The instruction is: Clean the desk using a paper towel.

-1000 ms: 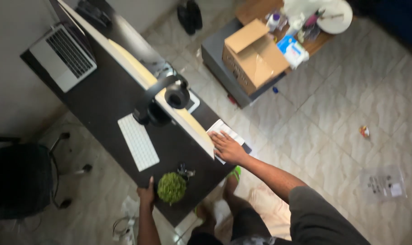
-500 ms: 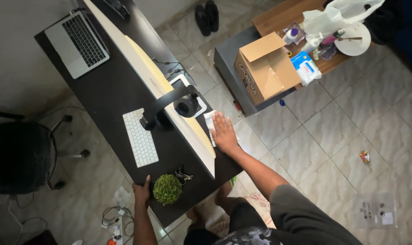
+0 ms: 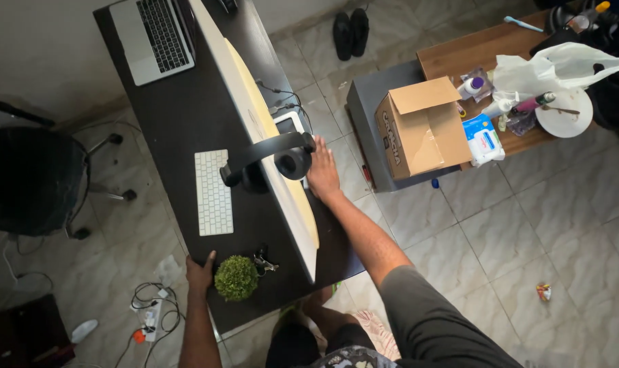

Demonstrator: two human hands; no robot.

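A: Nearest the camera, what is the left hand doing?

B: It rests on the near edge of the dark desk, fingers together and flat on the edge, gripping nothing that shows. The small green plant sits just beside it, to its right, with a bunch of keys a little beyond that.

A: And the right hand?

B: It reaches behind the wide monitor, fingers spread flat. They lie on, or just over, a pale flat thing at the desk's back edge; whether they touch it cannot be told. The black headphones hang over the monitor's top edge, just left of the fingers.

A: How far along does the work look?

B: Early, by the look of it. Nothing is lifted, and the headphones hang untouched.

A: Farther off?

B: A white keyboard lies ahead of the left hand, a laptop well beyond. A cardboard box stands open right of the right hand
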